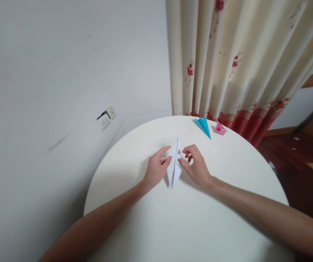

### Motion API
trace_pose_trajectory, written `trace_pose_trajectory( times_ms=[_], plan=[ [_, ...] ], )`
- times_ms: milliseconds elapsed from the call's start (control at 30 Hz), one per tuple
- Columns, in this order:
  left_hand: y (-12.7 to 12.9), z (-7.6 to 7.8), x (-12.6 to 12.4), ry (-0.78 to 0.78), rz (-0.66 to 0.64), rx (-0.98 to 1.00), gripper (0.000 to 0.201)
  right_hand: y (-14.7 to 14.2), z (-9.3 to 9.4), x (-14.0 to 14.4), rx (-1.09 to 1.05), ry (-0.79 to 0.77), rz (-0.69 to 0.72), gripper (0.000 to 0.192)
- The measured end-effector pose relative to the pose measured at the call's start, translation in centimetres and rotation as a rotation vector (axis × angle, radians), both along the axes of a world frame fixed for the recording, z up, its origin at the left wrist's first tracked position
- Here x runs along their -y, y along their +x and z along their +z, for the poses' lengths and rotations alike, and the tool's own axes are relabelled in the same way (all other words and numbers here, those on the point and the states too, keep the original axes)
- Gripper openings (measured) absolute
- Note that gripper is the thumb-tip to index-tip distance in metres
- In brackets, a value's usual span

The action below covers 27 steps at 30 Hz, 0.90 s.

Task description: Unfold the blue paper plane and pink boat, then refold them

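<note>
From my head camera, the folded white paper [174, 163] lies at the centre of the frame on the round white table [189, 225]. Its long axis runs almost straight up and down the picture, with the sharp tip toward the top and the blunter end toward the bottom. My left hand [156, 168] sits just left of it, fingers curled, the thumb and fingertips touching the left edge of the paper. My right hand [196, 165] sits just right of it, fingers bent, the thumb pressed against the right edge; I judge it a light pinch, not a full grasp. Both hands are equally near. Toward the upper right, well apart, lie a blue paper fold [203, 126] and a pink paper fold [220, 128].
</note>
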<state>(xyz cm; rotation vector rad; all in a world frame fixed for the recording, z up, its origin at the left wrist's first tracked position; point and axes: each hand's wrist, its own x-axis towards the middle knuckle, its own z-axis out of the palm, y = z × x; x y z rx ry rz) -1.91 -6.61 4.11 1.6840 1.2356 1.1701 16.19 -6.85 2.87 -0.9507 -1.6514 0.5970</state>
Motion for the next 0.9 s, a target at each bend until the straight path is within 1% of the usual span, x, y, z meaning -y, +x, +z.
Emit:
trace_pose_trajectory(
  times_ms=[67, 133, 300, 367, 433, 533, 600, 700, 833, 900],
  plan=[
    [0.0, 0.0, 0.0, 0.000, 0.040, 0.008, 0.053, 0.1, 0.2, 0.3, 0.202, 0.124, 0.020, 0.017],
    [0.0, 0.1, 0.0, -0.003, 0.051, 0.036, 0.049, 0.1, 0.4, 0.5, 0.324, 0.158, 0.015, 0.020],
    [-0.1, 0.0, -0.1, -0.012, -0.005, 0.064, 0.039, 0.2, 0.2, 0.3, 0.403, 0.162, -0.044, 0.009],
    [-0.2, -0.2, -0.2, -0.004, -0.019, 0.053, 0.037, 0.4, 0.3, 0.2, 0.416, 0.163, -0.043, 0.013],
    [-0.2, -0.3, -0.2, -0.007, -0.031, 0.046, 0.037, 0.6, 0.6, 0.2, 0.410, 0.114, -0.043, 0.016],
    [-0.2, -0.4, -0.2, -0.032, -0.045, 0.073, 0.040, 0.7, 0.8, 0.1, 0.299, -0.056, -0.036, 0.018],
    [-0.2, -0.4, -0.2, -0.053, -0.046, 0.098, 0.042, 0.7, 0.7, -0.1, 0.150, -0.161, -0.014, 0.018],
    [-0.2, -0.4, -0.3, -0.075, -0.035, 0.124, 0.043, 0.7, 0.3, -0.7, -0.080, -0.256, 0.033, 0.018],
    [-0.2, -0.4, -0.4, -0.091, -0.022, 0.181, 0.037, 0.7, 0.0, -1.1, -0.322, -0.405, 0.098, 0.024],
    [-0.2, -0.4, -0.4, -0.085, -0.015, 0.199, 0.032, 0.6, -0.1, -1.2, -0.398, -0.466, 0.120, 0.025]
  ],
)
